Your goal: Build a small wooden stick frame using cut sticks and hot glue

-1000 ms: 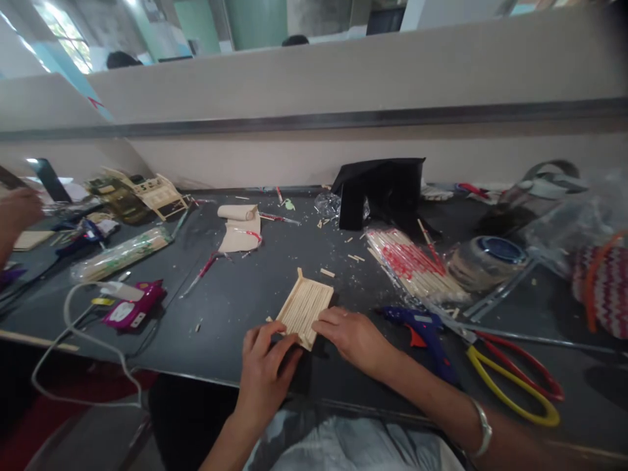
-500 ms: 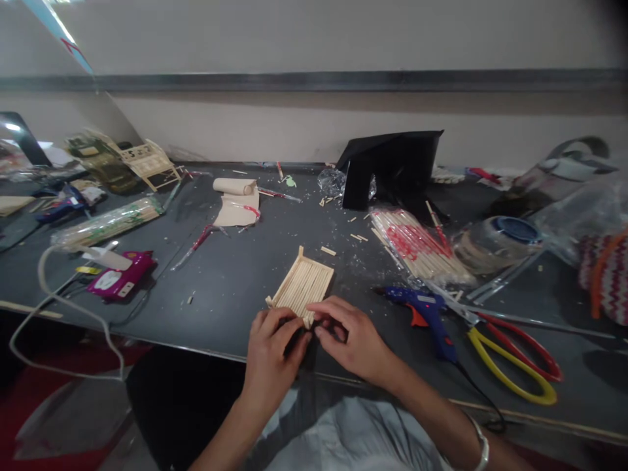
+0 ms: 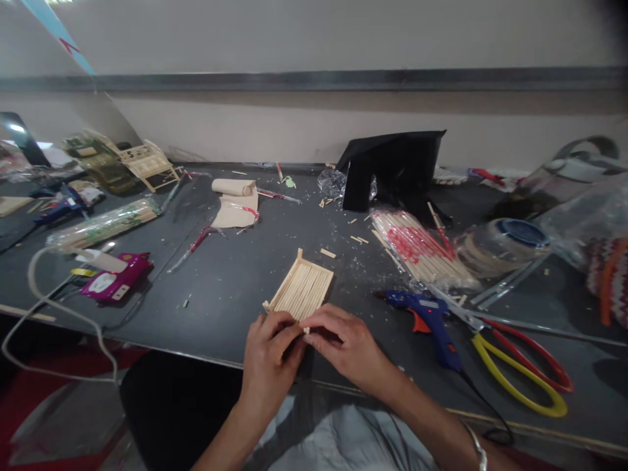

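A small panel of thin wooden sticks [image 3: 303, 288] lies on the dark table, with a raised stick edge along its left side and a short post at its far left corner. At its near edge, my left hand [image 3: 275, 343] is closed, thumb and fingers pinched at the near side of the panel. My right hand [image 3: 346, 340] pinches a small pale stick end [image 3: 307, 330] at the panel's near right corner. The fingers hide most of that near edge.
To the right lie a blue glue gun [image 3: 426, 314], red-and-yellow scissors [image 3: 524, 373] and a bag of sticks [image 3: 417, 248]. A black stand [image 3: 392, 167] is behind. Leftward are a magenta power strip [image 3: 115, 278], rolled sandpaper [image 3: 235, 199] and a small stick-built bench [image 3: 147, 163].
My right fingers have moved slightly left and down, closing on the stick end at the near corner. My left hand stays at the near edge, and the view has shifted a little.
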The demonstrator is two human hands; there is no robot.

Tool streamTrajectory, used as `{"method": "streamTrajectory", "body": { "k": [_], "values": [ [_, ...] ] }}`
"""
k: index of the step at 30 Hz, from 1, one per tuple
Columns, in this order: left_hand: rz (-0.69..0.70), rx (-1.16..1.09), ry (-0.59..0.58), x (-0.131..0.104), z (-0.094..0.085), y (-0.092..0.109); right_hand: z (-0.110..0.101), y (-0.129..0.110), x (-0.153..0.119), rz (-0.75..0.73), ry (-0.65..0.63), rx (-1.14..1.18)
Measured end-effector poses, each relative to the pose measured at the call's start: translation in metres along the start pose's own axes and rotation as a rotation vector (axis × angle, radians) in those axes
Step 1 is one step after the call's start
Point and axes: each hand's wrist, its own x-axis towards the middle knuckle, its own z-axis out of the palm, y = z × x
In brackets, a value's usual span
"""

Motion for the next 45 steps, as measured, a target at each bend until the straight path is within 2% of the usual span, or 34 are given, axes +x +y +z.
{"method": "streamTrajectory", "body": {
  "k": [11, 24, 32, 40, 45],
  "values": [
    [0.003, -0.001, 0.004, 0.0, 0.001, -0.002, 0.004, 0.007, -0.002, -0.064, -0.006, -0.039],
    [-0.15, -0.104, -0.028, 0.001, -0.003, -0.002, 0.005, 0.009, -0.005, -0.072, 0.005, -0.026],
    [-0.11, -0.124, -0.007, 0.0, -0.002, -0.003, 0.002, 0.001, -0.003, -0.037, 0.018, -0.04],
    [-0.147, -0.137, -0.01, 0.0, -0.002, -0.002, -0.003, -0.001, -0.011, -0.012, 0.068, -0.019],
    [-0.128, -0.155, -0.017, 0.001, -0.002, -0.001, -0.001, -0.001, -0.011, -0.004, 0.05, -0.005]
  ]
}}
